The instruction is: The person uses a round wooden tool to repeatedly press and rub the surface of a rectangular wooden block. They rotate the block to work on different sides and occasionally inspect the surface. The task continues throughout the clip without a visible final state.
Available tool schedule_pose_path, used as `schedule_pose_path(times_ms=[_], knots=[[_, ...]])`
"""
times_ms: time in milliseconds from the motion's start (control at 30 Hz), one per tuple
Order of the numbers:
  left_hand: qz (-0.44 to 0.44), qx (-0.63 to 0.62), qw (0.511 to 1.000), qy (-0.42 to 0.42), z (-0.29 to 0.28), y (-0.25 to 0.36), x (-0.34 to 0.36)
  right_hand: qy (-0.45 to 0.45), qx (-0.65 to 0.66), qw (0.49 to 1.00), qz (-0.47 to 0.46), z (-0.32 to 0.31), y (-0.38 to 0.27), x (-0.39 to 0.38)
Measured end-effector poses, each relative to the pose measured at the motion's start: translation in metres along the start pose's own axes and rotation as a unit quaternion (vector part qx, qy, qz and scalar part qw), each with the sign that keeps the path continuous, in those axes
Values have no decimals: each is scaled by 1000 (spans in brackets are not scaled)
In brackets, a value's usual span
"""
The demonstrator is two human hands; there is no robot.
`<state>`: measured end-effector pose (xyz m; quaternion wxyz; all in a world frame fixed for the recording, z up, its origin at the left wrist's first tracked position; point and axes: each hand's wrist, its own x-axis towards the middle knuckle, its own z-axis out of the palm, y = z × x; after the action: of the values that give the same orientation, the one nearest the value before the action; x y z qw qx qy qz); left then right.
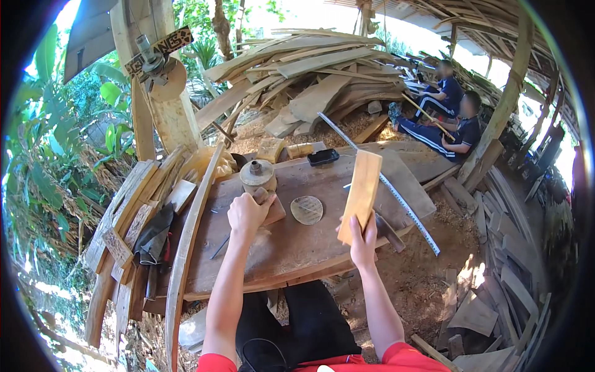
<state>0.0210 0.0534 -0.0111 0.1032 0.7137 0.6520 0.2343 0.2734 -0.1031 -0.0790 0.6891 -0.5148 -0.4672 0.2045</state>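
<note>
Right of centre, the right hand (362,242) is gripping the lower end of a rectangular wooden block (362,193), whose long axis is leaning steeply, its free end pointing toward the upper right. Left of centre, the left hand (246,215) is showing curled fingers near a round pot (258,176); its grip I cannot tell.

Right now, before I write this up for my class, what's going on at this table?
Someone's right hand holds a wooden block raised over a wooden table. The left hand is closed beside a round canister; exactly what its grip holds is unclear. A flat disc lies between the hands, with a ruler at the right. Beyond, two other people sit near a wood pile.
</note>
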Motion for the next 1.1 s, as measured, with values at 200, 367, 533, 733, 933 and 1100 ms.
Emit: schedule_pose_path(times_ms=[200, 367, 533, 733, 933, 1100], knots=[[6, -1, 1000, 23, 5, -4, 2, 46, 27, 998, 30, 18, 1, 7], [7, 14, 999, -30, 0, -3, 11, 47, 26, 998, 39, 12, 7, 7], [-4, 6, 998, -56, -4, -9, 13, 25, -2, 998, 50, 14, 6, 4], [38, 21, 999, -23, 2, 0, 10, 30, -7, 999, 45, 14, 6, 5], [18, 42, 999, 19, -3, -4, -1, 23, -1, 999, 39, 13, 3, 3], [15, 27, 1000, 0, 1, -8, 3, 23, -1, 999, 35, 14, 1, 3]])
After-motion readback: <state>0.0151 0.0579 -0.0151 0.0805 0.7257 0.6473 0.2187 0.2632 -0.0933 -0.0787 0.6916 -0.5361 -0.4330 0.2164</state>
